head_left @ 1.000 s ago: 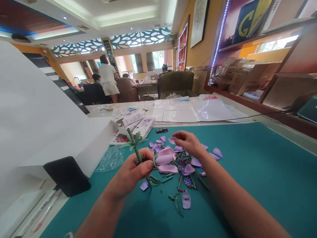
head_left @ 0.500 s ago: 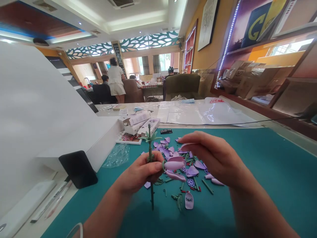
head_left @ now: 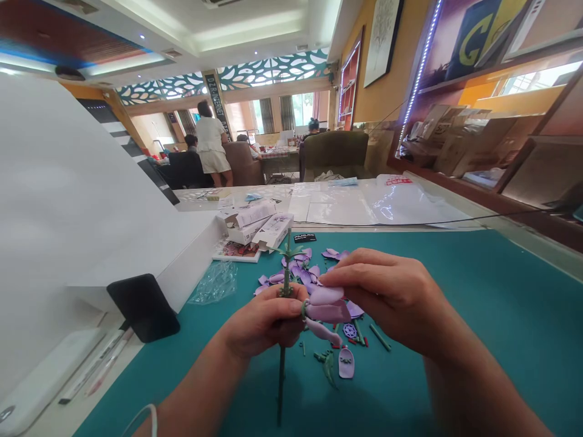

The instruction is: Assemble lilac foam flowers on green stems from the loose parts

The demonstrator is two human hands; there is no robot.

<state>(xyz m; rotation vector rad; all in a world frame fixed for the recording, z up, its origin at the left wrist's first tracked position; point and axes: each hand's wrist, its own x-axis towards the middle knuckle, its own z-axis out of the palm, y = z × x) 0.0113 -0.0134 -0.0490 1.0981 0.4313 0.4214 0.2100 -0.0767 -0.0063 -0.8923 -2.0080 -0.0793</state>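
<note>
My left hand (head_left: 262, 321) is closed around a toy flower with an upright green stem (head_left: 281, 388). Its thin green leaves (head_left: 288, 250) spread out above the fist. A lilac flower head (head_left: 325, 314) points right from my left fingertips, its green base pinched there. My right hand (head_left: 392, 297) holds a lilac petal (head_left: 327, 295) at the upper side of the flower head. Whether that petal is fastened at its base, I cannot tell. Behind and below the hands lie loose lilac petals (head_left: 312, 276), a purple spoked wheel (head_left: 350, 331) and small green rods (head_left: 380, 337).
A teal mat (head_left: 492, 303) covers the table. At left a black phone (head_left: 143, 308) leans on a white box, near a clear plastic bag (head_left: 216, 282). Opened cartons (head_left: 273, 230) and a black card (head_left: 305, 238) lie at the back. People are at a far table.
My right hand has brought the petal down and left against the flower head. The stem has tilted slightly, its top moving right.
</note>
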